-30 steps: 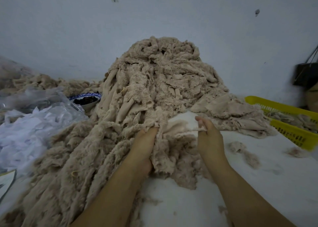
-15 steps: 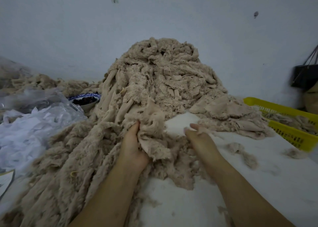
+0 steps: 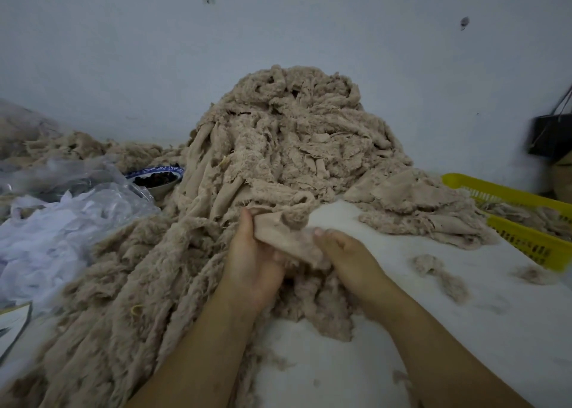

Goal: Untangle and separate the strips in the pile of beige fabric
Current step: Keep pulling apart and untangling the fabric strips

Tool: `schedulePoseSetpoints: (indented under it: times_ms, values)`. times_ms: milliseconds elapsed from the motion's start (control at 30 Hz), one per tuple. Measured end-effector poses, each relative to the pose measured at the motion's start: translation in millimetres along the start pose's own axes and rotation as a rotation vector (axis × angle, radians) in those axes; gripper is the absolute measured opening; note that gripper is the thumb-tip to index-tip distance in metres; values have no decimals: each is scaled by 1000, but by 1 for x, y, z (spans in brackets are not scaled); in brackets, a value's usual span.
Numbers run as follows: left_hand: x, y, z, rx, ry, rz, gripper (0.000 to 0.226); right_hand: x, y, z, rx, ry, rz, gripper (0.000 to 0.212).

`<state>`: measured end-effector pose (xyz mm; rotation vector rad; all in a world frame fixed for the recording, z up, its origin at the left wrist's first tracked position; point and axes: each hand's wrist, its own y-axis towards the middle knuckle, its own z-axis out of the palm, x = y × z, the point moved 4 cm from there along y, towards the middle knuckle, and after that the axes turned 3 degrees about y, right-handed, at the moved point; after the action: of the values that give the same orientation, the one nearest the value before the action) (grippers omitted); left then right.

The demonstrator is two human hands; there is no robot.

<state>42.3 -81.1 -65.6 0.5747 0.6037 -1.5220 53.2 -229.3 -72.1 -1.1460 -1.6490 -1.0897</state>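
Now both hands hold one strip (image 3: 284, 237) at the pile's (image 3: 278, 147) near edge: left hand (image 3: 253, 262) grips its left end, right hand (image 3: 346, 259) pinches its right end.

A pale bluish wall (image 3: 123, 51) rises behind the yellow plastic basket (image 3: 526, 240), with two small dark marks (image 3: 464, 23) high to the basket's left. The basket sits on a white tabletop (image 3: 464, 330). A black bag (image 3: 549, 135) hangs just above it. The light is dim and even.
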Motion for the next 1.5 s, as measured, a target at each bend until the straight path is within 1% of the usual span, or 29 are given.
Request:
schedulePoseSetpoints:
  times_ms: [33,67,100,167,267,300,367,400,467,533,567,600,667,700,733,800,867,933,967,1000,1033,1100,1167,1267,1333,1500]
  values:
    - [0,0,0,-6,22,21,74,-3,1,-7,-67,47,48,60]
    - [0,1,-1,-3,32,34,68,-4,0,-13,-115,87,94,62]
    - [0,1,0,4,31,46,62,-6,1,-17,-153,124,121,59]
    - [-1,2,-1,-13,36,64,51,-8,4,-17,-171,228,168,50]
    - [-5,3,-5,-63,14,97,43,-9,7,-19,-216,424,206,18]
    - [-5,3,-6,-71,3,99,42,-10,8,-20,-216,411,198,23]
    - [-5,3,-6,-71,-23,89,42,-10,7,-21,-256,215,164,35]
    - [-5,3,-5,-72,-32,86,43,-6,5,-21,-285,121,110,37]
    - [-4,4,-4,-71,-37,81,45,6,1,-17,-308,67,-69,38]
    - [-4,3,-3,-59,-23,65,51,19,-4,-12,-253,47,-223,43]
    - [-3,3,-3,-43,-7,50,56,22,-5,-7,-201,-9,-262,43]
    - [-1,1,-1,-21,8,26,61,24,-6,-1,-149,-91,-278,40]
    - [2,-2,3,33,43,-21,70,22,-5,9,-74,-262,-262,28]
    - [4,-2,5,62,68,-28,71,19,-3,12,-52,-280,-235,27]
    - [5,-3,9,91,98,-27,70,16,-1,11,-46,-246,-193,31]
    - [5,-4,11,123,234,21,64,11,2,3,-102,-90,-79,36]
    - [9,-7,15,172,509,74,53,6,3,-8,-202,74,13,39]
    - [17,-11,14,195,820,105,34,3,3,-13,-269,213,62,40]
    - [20,-11,12,182,961,119,23,2,4,-14,-287,246,70,41]
    - [22,-12,12,147,1068,143,16,1,4,-15,-299,253,71,42]
    - [22,-12,9,106,1124,161,20,0,5,-16,-313,249,69,43]
    - [21,-12,7,44,1079,154,31,-3,7,-18,-363,263,85,42]
    - [17,-11,8,-1,1014,168,33,-9,10,-24,-429,323,126,37]
    - [7,-11,7,-112,776,205,39,-17,12,-38,-520,443,192,21]
    - [3,-11,5,-167,625,197,41,-20,14,-44,-548,472,215,19]
    - [-1,-9,8,-95,397,215,24,-27,17,-40,-557,535,266,21]
